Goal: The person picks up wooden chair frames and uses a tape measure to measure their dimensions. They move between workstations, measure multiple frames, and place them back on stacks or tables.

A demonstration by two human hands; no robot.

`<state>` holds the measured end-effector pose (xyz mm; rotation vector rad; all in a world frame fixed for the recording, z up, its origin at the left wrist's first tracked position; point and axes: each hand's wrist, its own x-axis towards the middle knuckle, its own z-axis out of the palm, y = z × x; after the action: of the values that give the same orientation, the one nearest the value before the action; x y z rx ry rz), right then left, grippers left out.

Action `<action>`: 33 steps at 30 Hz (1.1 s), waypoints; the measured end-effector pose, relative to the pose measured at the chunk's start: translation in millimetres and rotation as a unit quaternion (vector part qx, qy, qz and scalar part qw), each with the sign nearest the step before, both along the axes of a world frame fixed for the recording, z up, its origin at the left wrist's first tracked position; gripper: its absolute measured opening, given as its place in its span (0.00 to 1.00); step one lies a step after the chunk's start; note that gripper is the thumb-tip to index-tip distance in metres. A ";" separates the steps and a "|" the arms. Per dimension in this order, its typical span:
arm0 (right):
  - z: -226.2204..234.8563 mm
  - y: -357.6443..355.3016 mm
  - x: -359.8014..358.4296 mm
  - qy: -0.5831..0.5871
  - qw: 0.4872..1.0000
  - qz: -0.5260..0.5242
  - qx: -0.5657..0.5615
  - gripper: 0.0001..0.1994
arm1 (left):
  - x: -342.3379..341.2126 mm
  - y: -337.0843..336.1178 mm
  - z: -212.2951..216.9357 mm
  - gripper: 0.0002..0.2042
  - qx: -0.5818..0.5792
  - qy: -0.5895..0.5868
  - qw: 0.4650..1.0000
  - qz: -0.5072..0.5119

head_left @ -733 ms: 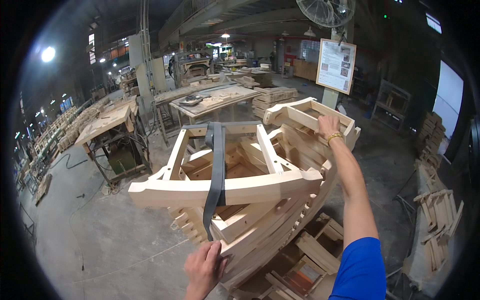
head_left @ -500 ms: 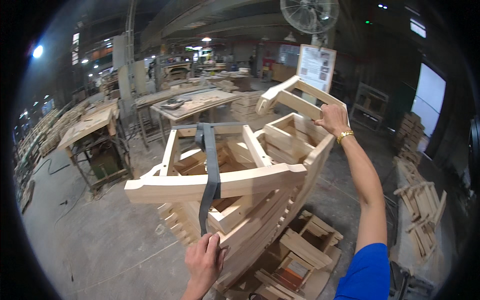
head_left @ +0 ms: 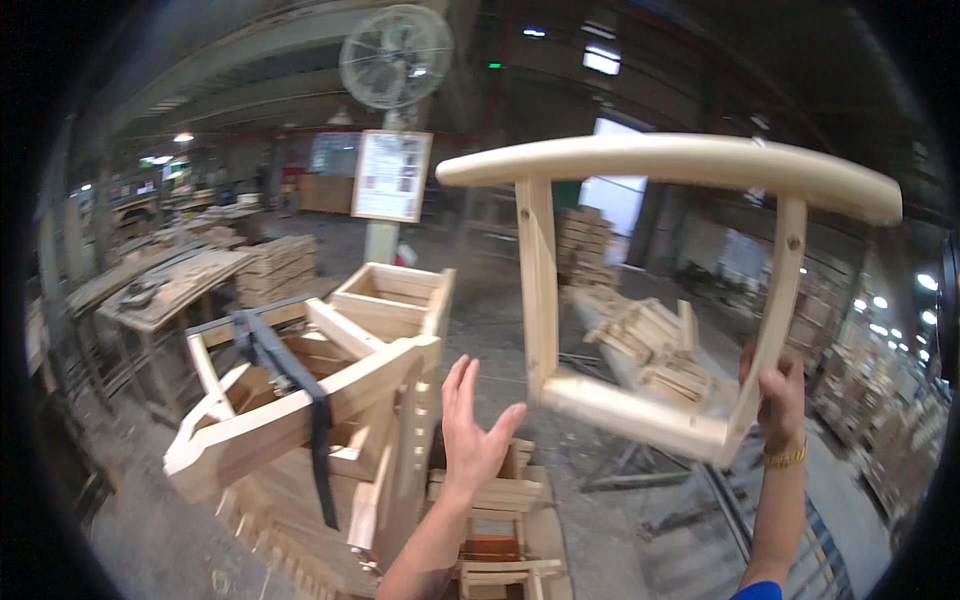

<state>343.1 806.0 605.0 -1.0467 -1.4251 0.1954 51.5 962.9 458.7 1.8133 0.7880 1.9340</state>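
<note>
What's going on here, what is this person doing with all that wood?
In a woodworking shop, a person holds up a pale wooden frame with a curved top rail, the right hand gripping one of its uprights. The left hand is open, fingers spread, near the frame's lower rail without touching it. Below to the left stands a stack of similar frames bound by a dark strap.
</note>
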 end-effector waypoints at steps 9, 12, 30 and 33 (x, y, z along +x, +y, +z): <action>-138.2 -268.6 13.9 0.215 0.948 -0.200 -0.121 0.32 | 121.6 -129.9 -48.3 0.19 -0.346 -0.026 0.769 -0.537; -153.8 -339.2 31.6 0.165 0.952 -0.223 -0.127 0.27 | 175.1 -184.8 -70.7 0.20 -0.383 -0.043 0.707 -0.593; -226.2 -836.9 70.5 0.293 0.766 -0.540 -0.189 0.21 | 467.0 -643.6 -83.5 0.17 -0.284 0.228 0.501 -0.785; -236.2 -891.8 57.3 0.277 0.703 -0.632 -0.174 0.23 | 510.2 -723.0 -86.5 0.18 -0.322 0.227 0.434 -0.810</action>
<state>400.4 -85.8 368.7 -1.8636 0.0959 -0.2387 561.7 239.9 372.2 1.2994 -0.2948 -0.1938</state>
